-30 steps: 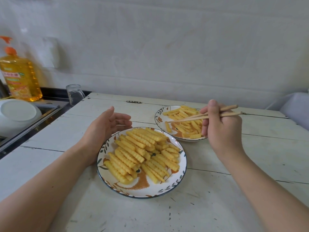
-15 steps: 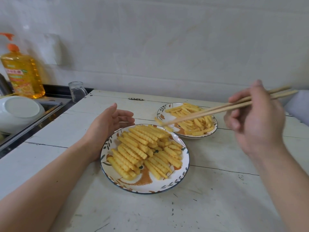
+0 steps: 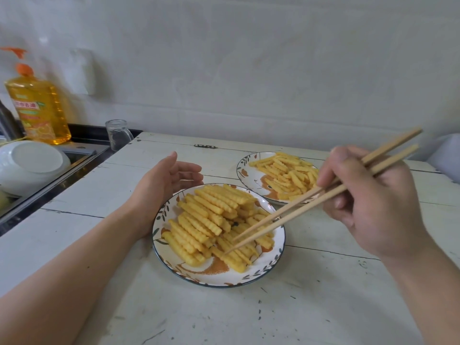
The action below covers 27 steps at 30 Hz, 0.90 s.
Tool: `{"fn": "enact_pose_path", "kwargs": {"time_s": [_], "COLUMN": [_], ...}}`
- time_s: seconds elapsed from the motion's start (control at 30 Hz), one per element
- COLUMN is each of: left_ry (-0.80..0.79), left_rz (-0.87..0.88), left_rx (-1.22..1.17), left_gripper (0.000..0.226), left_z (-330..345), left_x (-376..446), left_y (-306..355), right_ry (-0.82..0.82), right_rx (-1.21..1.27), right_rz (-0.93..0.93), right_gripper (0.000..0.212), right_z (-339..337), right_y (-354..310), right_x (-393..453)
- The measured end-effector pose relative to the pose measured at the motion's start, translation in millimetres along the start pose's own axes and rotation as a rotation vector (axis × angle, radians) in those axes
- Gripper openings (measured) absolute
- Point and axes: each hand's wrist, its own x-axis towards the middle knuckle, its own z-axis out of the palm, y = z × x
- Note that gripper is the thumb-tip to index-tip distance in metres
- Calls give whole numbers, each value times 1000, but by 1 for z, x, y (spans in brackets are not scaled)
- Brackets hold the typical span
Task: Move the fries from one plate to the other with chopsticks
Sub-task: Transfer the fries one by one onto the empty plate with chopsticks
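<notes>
Head view shows the right hand (image 3: 368, 202) gripping the chopsticks (image 3: 321, 195), their tips slightly parted and resting among the fries (image 3: 211, 220) piled on the near plate (image 3: 216, 280), toward the table's (image 3: 323, 307) front edge. No fry is pinched yet. The left hand (image 3: 166, 180) lies relaxed and unclenched, holding nothing, against that plate's left rim. The far plate (image 3: 249, 175), nearer the back edge, holds a smaller heap. Ridged fries look slippery; a loose pinch could drop one onto the table between the plates.
</notes>
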Motion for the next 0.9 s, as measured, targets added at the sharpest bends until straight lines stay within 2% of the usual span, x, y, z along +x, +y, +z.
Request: {"fn": "enact_pose_path", "kwargs": {"time_s": [0.1, 0.17, 0.33, 0.47, 0.6, 0.7, 0.8, 0.9], "left_ry": [-25, -33, -20, -15, -16, -15, -10, -14], "left_rz": [-2, -2, 13, 7, 11, 9, 15, 5], "left_rx": [-9, -8, -1, -9, -3, -5, 5, -3], "left_gripper": [62, 62, 62, 61, 62, 62, 62, 63], "left_z": [-4, -5, -2, -1, -1, -1, -2, -1], "left_x": [4, 6, 2, 2, 2, 3, 2, 3], "left_y": [-2, -3, -2, -1, -2, -3, -3, -3], "right_ry": [128, 150, -90, -102, 4, 224, 413, 397], "right_rx": [116, 164, 35, 8, 119, 153, -109, -288], "right_rz": [-23, -3, 83, 87, 82, 43, -46, -19], "right_gripper": [50, 50, 45, 47, 46, 51, 51, 45], "right_z": [-11, -14, 3, 7, -2, -15, -33, -45], "right_y": [-6, -6, 9, 10, 8, 12, 22, 37], "right_x": [7, 9, -3, -3, 2, 13, 21, 23]}}
